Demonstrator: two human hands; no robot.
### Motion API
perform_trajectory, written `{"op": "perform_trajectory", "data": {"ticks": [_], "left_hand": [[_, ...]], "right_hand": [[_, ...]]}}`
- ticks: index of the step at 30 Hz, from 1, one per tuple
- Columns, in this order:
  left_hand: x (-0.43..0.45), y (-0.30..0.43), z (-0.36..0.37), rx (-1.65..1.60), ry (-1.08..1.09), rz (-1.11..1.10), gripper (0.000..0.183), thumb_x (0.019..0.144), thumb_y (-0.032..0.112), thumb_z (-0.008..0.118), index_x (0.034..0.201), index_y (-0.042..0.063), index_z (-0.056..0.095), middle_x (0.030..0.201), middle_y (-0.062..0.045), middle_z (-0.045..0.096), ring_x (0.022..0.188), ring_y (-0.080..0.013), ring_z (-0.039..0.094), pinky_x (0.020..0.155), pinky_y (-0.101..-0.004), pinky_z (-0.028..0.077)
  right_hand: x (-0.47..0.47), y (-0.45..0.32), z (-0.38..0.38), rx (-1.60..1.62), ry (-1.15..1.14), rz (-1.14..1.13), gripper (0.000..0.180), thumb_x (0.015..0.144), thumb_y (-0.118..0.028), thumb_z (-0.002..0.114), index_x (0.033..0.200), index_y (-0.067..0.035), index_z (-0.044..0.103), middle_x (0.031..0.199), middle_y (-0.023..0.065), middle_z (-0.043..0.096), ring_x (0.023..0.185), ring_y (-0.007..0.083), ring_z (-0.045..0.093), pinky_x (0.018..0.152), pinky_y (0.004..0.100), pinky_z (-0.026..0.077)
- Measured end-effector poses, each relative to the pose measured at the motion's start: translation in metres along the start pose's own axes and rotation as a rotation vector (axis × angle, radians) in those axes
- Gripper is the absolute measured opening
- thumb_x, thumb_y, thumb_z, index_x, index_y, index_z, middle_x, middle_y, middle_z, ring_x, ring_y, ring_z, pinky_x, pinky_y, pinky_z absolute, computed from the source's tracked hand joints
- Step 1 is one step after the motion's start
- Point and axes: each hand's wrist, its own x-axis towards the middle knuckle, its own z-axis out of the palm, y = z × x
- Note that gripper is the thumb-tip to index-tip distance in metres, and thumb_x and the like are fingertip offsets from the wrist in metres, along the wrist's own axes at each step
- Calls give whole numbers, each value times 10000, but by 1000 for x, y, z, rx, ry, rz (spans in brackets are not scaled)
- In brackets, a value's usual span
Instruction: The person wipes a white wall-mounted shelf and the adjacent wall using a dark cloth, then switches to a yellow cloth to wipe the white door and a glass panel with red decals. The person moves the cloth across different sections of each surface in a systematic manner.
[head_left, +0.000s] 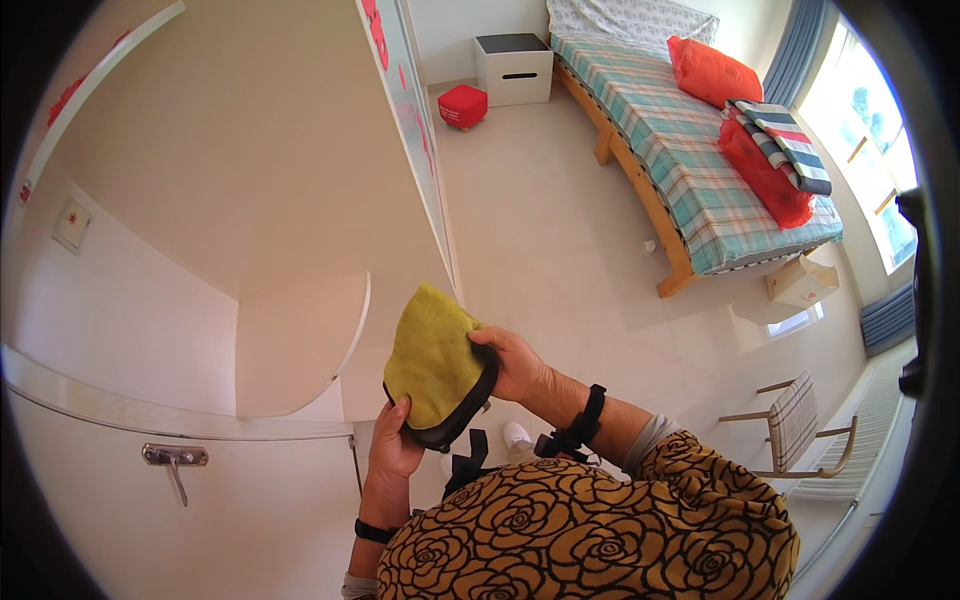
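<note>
A yellow-green cloth (435, 352) lies over a black object (450, 427), whose dark curved edge shows along the cloth's lower and right sides; what the black object is, I cannot tell. My left hand (396, 442) grips the lower left corner, its thumb on top of the cloth. At the upper right edge, my right hand (514, 364) pinches the cloth and the black edge, thumb on top and the other fingers hidden underneath. Both are held up in front of my body, above the floor.
A white door with a metal handle (176, 456) and shelves (300, 345) stand at the left. A bed (637, 150) with red bags is at the upper right. A red stool (463, 107), a white cabinet (517, 75) and a chair (795, 427) stand around the floor.
</note>
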Motion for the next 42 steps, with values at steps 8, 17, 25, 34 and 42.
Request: {"op": "perform_trajectory", "data": {"ticks": [8,17,25,34,42], "left_hand": [[35,11,14,148,-45,-49,546,896,130,605,1403,11,441,1356,-106,552,1241,-247,539,1058,-399,431],[71,-6,60,335,-179,-114,427,891,19,615,1297,10,485,1204,-105,602,1082,-182,614,955,-333,523],[125,-62,138,635,-412,-347,585,928,67,605,1459,31,363,1378,-136,489,1234,-207,528,1026,-335,480],[215,-88,260,686,-354,-275,500,947,121,580,1410,10,428,1351,-146,532,1188,-231,579,975,-351,512],[229,17,262,987,349,1014,374,926,-18,558,1297,16,528,1104,-59,569,907,-99,523,783,-239,471]], "right_hand": [[-40,-4,-23,84,188,-109,453,951,-211,494,1333,33,496,1295,156,596,1192,275,573,1076,438,428],[-60,-5,-37,-779,652,-79,856,929,-603,517,1572,-128,210,1611,177,172,1490,319,176,1143,539,274],[-72,-52,-85,-182,282,-166,638,963,-584,505,1287,-36,541,1169,102,641,1046,196,639,935,348,529],[-136,-218,-159,145,404,-221,457,937,-407,594,1226,-53,600,1157,156,670,1043,300,663,950,440,539],[-155,-318,-179,153,447,-372,454,873,-368,645,1201,-58,599,1150,158,664,1079,341,640,963,509,514]]}}
